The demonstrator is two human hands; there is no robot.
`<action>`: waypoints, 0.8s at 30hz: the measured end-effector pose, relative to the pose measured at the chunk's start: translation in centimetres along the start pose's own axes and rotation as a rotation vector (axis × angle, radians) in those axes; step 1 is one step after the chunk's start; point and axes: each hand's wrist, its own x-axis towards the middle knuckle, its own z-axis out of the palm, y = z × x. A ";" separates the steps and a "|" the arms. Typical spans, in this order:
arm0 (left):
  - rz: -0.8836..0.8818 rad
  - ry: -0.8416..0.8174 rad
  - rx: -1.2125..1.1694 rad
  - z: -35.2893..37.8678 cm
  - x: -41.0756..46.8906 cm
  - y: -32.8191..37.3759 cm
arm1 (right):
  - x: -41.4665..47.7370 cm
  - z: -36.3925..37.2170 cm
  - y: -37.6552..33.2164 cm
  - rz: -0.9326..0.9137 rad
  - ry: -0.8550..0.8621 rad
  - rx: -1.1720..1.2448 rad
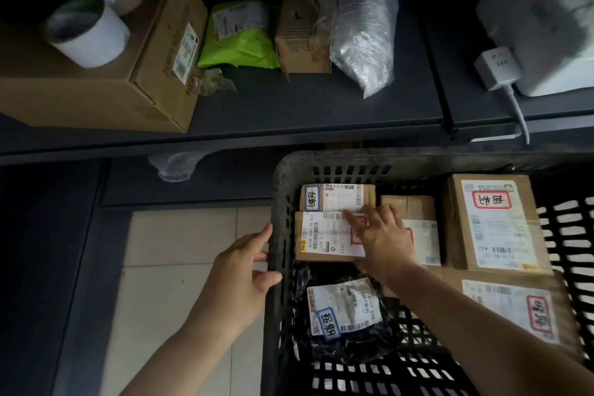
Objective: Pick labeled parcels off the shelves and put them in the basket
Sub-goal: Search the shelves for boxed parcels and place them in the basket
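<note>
A dark plastic basket (279, 202) stands below the shelf and holds several labeled parcels. My left hand (241, 270) grips its left wall, thumb hooked over the rim. My right hand (382, 235) lies inside the basket with straight fingers pressing on a flat brown parcel (321, 236), covering part of its label. Beyond it sits a small brown box (337, 196). A black poly bag (344, 315) with a white label lies nearer me. A tall labeled carton (495, 222) and another carton (514, 309) fill the right side.
On the dark shelf (289, 119) above are a large carton (96, 83) with two tape rolls (86, 32) on top, a green mailer (238, 38), a small taped box (299, 32) and a clear plastic bag (363, 32). A white adapter (496, 67) with its cable is at the right.
</note>
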 end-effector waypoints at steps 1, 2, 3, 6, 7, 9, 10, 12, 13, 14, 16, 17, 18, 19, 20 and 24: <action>-0.001 0.003 -0.001 0.0 0.0 -0.1 | 0.1 0.0 -0.1 0.002 -0.008 -0.011; -0.003 0.007 -0.003 0.1 -0.1 -0.1 | 0.1 0.2 -0.3 0.006 -0.015 -0.017; -0.005 0.009 -0.005 0.1 -0.1 -0.1 | 0.2 0.4 -0.6 0.012 -0.019 -0.022; 0.002 0.015 -0.004 0.1 -0.1 -0.1 | 0.1 0.9 -0.5 0.019 -0.016 -0.046; 0.003 0.014 -0.002 0.1 -0.1 -0.1 | 0.1 1.1 -0.4 0.021 -0.010 -0.051; 0.003 0.012 -0.007 0.1 -0.1 -0.1 | 0.0 1.5 -0.2 0.031 0.008 -0.051; 0.004 0.012 -0.010 0.1 -0.1 -0.2 | -0.1 1.8 -0.3 0.037 0.018 -0.046; 0.003 0.014 -0.012 0.2 -0.1 -0.3 | 0.0 2.4 -0.5 0.045 0.043 -0.004; 0.004 0.015 -0.011 0.2 -0.2 -0.4 | -0.1 2.5 -0.6 0.053 0.045 0.038; 0.007 0.017 -0.010 0.2 -0.1 -0.4 | -0.3 2.6 -0.6 0.056 0.046 0.084; 0.018 0.010 0.005 0.2 0.0 -0.5 | -0.7 2.4 -0.4 0.036 0.037 0.128; 0.022 0.000 0.014 0.2 0.0 -0.5 | -1.0 2.2 -0.3 0.020 0.025 0.119; 0.025 -0.008 0.024 0.1 0.0 -0.5 | -1.4 2.0 -0.1 0.003 0.018 0.100; 0.027 -0.015 0.035 0.0 0.0 -0.5 | -1.8 1.6 0.0 -0.011 0.015 0.087; 0.026 -0.023 0.051 -0.1 -0.1 -0.6 | -2.3 1.3 0.1 -0.018 0.022 0.083; 0.017 -0.042 0.118 -1.5 -1.5 0.3 | -4.4 -1.1 0.4 -0.044 0.055 0.090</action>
